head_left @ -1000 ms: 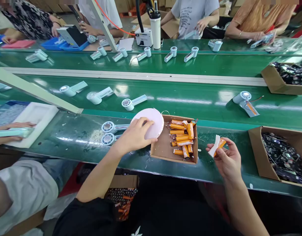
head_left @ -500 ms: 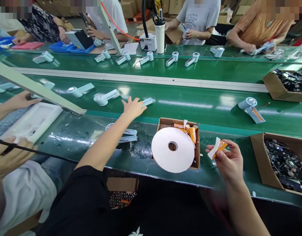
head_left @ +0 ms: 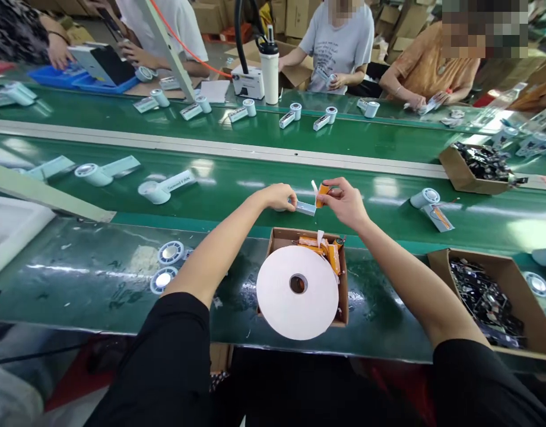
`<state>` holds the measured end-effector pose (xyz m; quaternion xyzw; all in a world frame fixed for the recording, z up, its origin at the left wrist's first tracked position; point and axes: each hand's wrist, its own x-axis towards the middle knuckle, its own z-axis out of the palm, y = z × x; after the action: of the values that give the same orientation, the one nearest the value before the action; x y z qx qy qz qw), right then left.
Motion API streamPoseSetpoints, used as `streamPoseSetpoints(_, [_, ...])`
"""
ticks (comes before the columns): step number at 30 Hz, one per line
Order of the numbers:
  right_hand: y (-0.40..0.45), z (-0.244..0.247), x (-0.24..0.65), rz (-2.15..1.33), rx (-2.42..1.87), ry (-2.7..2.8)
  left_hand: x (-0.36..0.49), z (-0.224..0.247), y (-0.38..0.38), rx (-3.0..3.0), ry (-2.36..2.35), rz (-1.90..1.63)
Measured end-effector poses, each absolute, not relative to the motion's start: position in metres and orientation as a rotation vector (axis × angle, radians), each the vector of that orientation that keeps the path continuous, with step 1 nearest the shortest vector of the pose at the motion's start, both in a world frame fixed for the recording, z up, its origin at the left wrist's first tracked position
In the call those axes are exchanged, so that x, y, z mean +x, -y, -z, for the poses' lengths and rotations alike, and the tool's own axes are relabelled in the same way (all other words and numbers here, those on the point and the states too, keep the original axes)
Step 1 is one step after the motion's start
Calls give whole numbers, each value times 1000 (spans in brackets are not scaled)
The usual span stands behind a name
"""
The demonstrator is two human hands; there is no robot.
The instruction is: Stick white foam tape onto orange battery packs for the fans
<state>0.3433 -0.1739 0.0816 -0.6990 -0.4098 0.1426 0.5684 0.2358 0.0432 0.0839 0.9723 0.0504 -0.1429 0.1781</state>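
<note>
Clearly, in the head view, your left hand has its fingers closed around the head end of a pale blue fan over the near belt. Your right hand pinches one orange cell with a white strip at its left; whether cell and handle touch, you cannot tell. The cell is probably light but firm; hold its sides, off the strip and any thin wires. The fan's shell is likely stiff, smooth and a bit slippery, best gripped at the head.

Count one white roll over one cardboard box; its cells are too covered to count. Two fans lie on the near bench at left; two boxes of dark parts stand at right, one near, one far.
</note>
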Motion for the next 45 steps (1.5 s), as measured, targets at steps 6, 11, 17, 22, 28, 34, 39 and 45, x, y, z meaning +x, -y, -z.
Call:
streamPoseSetpoints(6, [161,-58,348,-286,-1807,1136,226,-80,-45,2614,-142,300])
streamPoseSetpoints(11, [167,-55,348,-237,-1931,1290,231,-80,-43,2520,-171,191])
streamPoseSetpoints(17, [172,-68,348,-155,-2328,1652,238,-69,-27,2528,-368,-17])
streamPoseSetpoints(22, [164,-73,349,-246,-2458,1790,250,-57,-20,2514,-373,-53])
streamPoseSetpoints(28, [146,-75,345,-378,-2512,1865,252,-54,-10,2486,-403,-13])
streamPoseSetpoints(34, [196,-111,330,-297,-2328,1653,232,-124,11,2554,-367,46])
streamPoseSetpoints(39, [344,-74,269,-21,-2241,1228,139,-158,73,2634,-20,-19])
streamPoseSetpoints(45, [461,-25,211,-128,-1885,898,11,-121,164,2848,-139,-52])
